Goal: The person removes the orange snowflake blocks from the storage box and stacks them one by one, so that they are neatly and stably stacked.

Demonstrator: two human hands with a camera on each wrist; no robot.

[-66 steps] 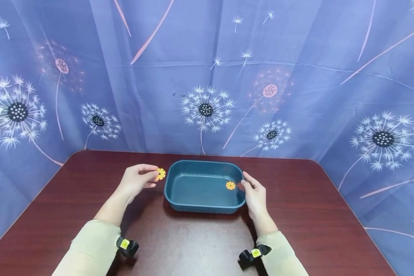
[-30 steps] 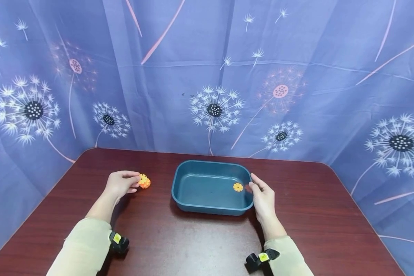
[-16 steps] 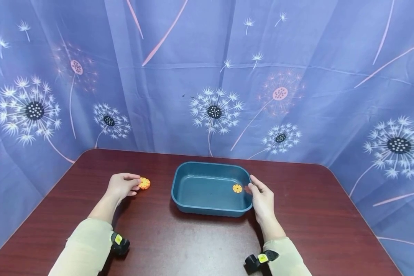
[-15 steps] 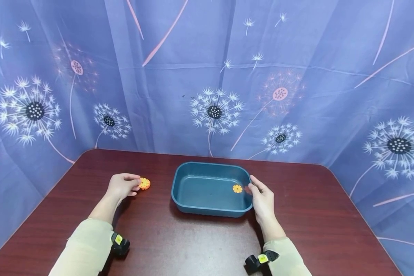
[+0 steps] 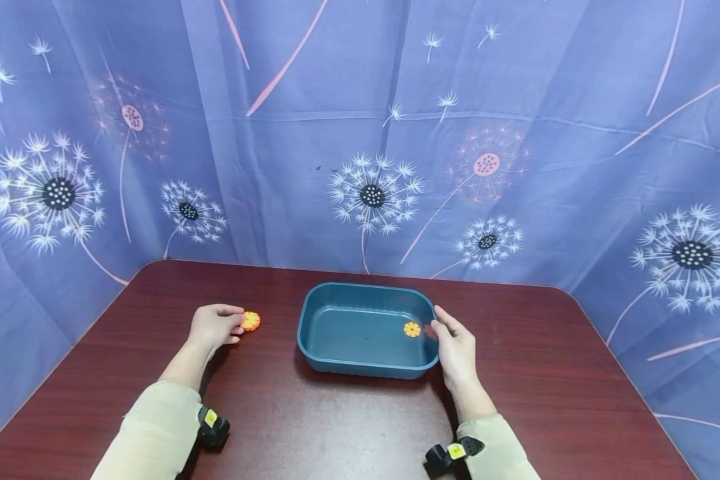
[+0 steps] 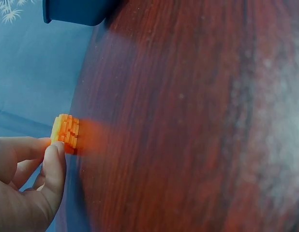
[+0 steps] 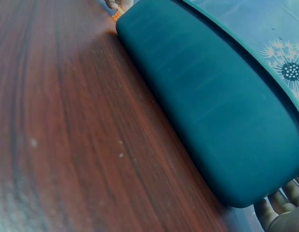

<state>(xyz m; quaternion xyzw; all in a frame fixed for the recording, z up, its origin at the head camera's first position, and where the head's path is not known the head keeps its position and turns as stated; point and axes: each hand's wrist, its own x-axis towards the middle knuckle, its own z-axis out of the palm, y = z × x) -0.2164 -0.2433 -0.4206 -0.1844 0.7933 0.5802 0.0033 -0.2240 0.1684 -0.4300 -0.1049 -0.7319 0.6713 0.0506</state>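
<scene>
In the head view my left hand (image 5: 216, 328) is left of the blue-green plastic bin, thumb and forefinger pinching a yellow notched flower-shaped disc (image 5: 251, 321). The left wrist view shows the yellow disc against a small stack of orange discs (image 6: 71, 133), the thumb at its near edge. The stack sits on the table. My right hand (image 5: 458, 343) grips the right end of the bin (image 5: 360, 368), fingers outside and thumb at the rim. Inside the bin, near that end, lies one yellow flower disc (image 5: 412, 329).
The dark red wooden table (image 5: 336, 427) carries the bin and the stack. A blue dandelion-print curtain (image 5: 264, 167) hangs behind the table and along both sides. A black wrist camera (image 5: 214, 427) is strapped over each pale sleeve.
My left hand has carried the yellow disc from beside the bin's left rim leftward, and down onto the orange stack. My right hand has stayed at the bin. The head view has shifted slightly.
</scene>
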